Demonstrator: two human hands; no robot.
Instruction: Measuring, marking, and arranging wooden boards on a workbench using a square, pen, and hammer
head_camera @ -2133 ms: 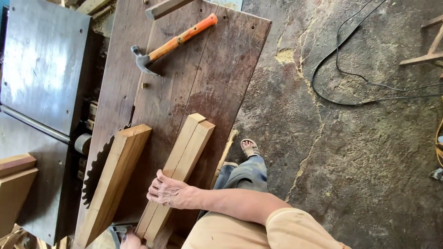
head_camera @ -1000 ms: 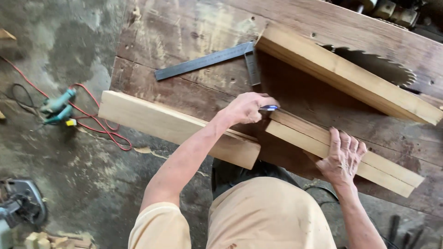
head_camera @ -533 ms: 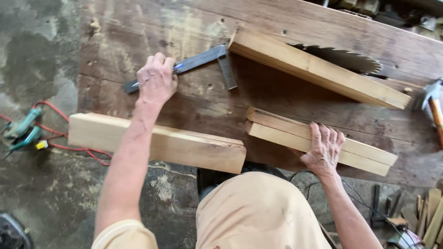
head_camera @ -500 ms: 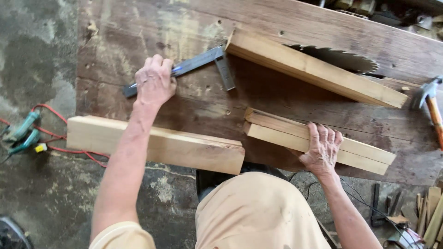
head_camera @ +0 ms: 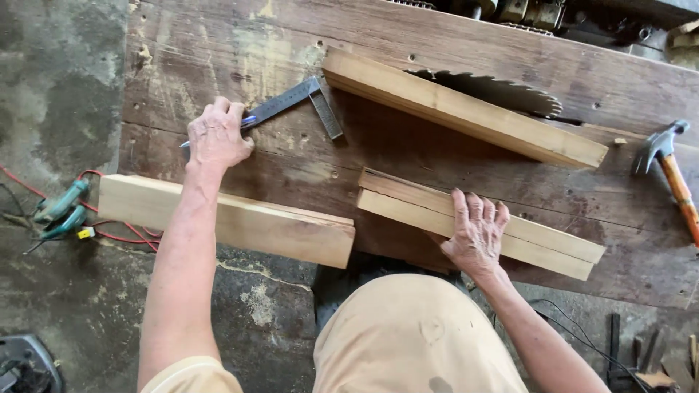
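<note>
The left hand (head_camera: 217, 137) grips the grey steel try square (head_camera: 291, 104); the right hand (head_camera: 477, 234), spread flat, pins the paired pale wooden boards (head_camera: 539, 240). Beyond it, the exposed toothed saw blade (head_camera: 502, 91) could probably catch a reaching hand.

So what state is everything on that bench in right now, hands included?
Left hand: resting on the steel square, a blue pen under it.
Steel square: flat on the bench, blade partly covered.
Right hand: pressed flat on the stacked planks.
Stacked planks: lying flat, one atop the other.
Long plank: lying against the saw blade.
Saw blade: sticking up through the bench.
Hammer: lying untouched.
</note>
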